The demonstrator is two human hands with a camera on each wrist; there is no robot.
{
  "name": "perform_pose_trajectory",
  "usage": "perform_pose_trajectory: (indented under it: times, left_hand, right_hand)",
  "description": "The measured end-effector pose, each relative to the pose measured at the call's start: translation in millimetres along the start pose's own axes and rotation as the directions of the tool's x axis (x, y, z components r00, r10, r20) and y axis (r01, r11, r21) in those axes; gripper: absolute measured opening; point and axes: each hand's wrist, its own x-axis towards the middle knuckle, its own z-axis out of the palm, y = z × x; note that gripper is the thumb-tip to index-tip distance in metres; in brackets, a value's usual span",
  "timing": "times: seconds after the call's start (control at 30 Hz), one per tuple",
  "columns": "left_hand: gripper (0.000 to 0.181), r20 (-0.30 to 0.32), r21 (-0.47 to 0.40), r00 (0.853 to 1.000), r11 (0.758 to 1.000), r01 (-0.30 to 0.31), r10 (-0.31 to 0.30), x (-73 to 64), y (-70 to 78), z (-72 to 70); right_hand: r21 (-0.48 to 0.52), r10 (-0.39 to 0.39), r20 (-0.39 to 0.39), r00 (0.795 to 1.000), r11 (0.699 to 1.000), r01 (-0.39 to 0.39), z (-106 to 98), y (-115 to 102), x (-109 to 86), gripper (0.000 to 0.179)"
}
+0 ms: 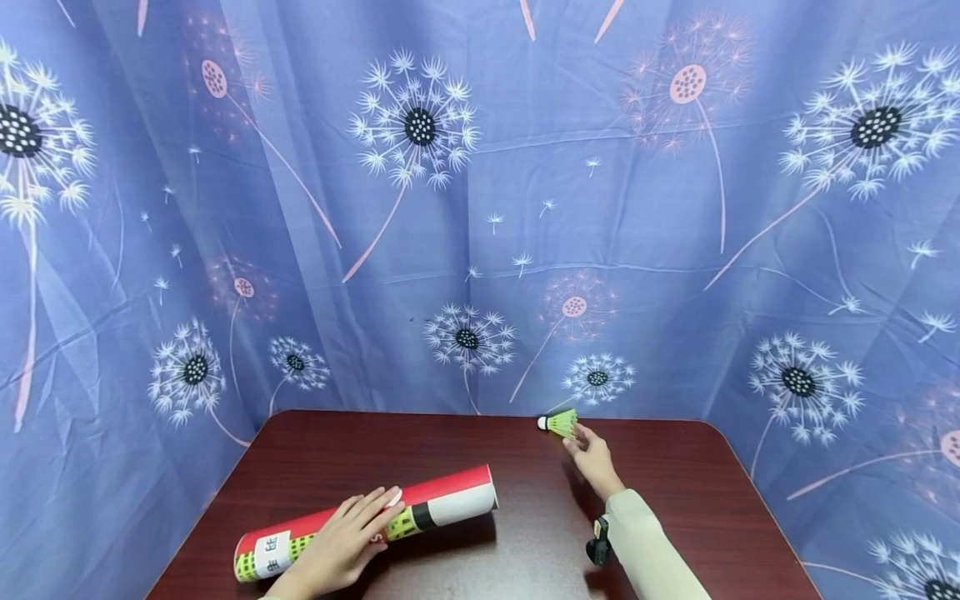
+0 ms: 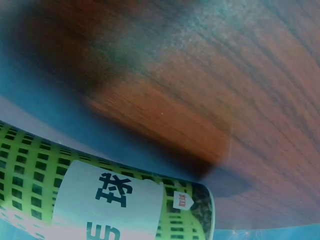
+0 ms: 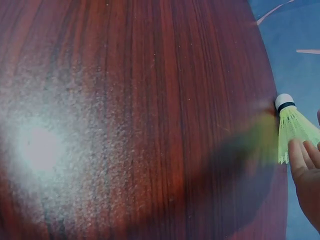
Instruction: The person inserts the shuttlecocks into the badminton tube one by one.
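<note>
My left hand [image 1: 347,537] lies across a shuttlecock tube [image 1: 457,498] in the head view and holds it, fingers over the top and thumb on the near side. The tube is red, yellow-green and white with a black band, and slants up to the right. Its printed white label [image 2: 107,200] shows in the left wrist view, but that hand does not. Near the table's back edge, my right hand [image 1: 595,460] pinches a yellow-green shuttlecock [image 1: 561,423] by its skirt. The white cork [image 3: 284,100] with its black band points left in the head view.
A dark reddish-brown wooden table [image 1: 360,446] with rounded back corners lies under both hands. Behind it and at the sides hangs a blue curtain [image 1: 525,208] with dandelion prints. A black device [image 1: 597,543] sits at the right sleeve's wrist.
</note>
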Motion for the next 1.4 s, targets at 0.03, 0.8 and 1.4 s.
perform_pose_trajectory:
  times: [0.03, 0.8, 1.4]
  left_hand:
    - [0.053, 0.001, 0.0, 1.0, 1.0, -0.001, 0.001, -0.1, 0.1, 0.1]
    - [0.05, 0.034, 0.0, 0.999, 1.0, 0.016, -0.016, -2.3, 1.1, -1.3]
    - [0.061, 0.016, 0.018, 1.0, 1.0, 0.012, -0.012, -1.0, 1.0, 0.1]
  right_hand:
    - [0.007, 0.007, 0.006, 1.0, 1.0, -0.007, 0.1, -0.2, 0.1, 0.046]
    - [-0.202, -0.061, -0.223, 0.973, 0.979, 0.015, -0.5, 1.6, -3.7, 0.01]
    - [-0.201, 0.032, -0.173, 0.984, 0.977, -0.067, 6.9, 0.5, -6.4, 0.019]
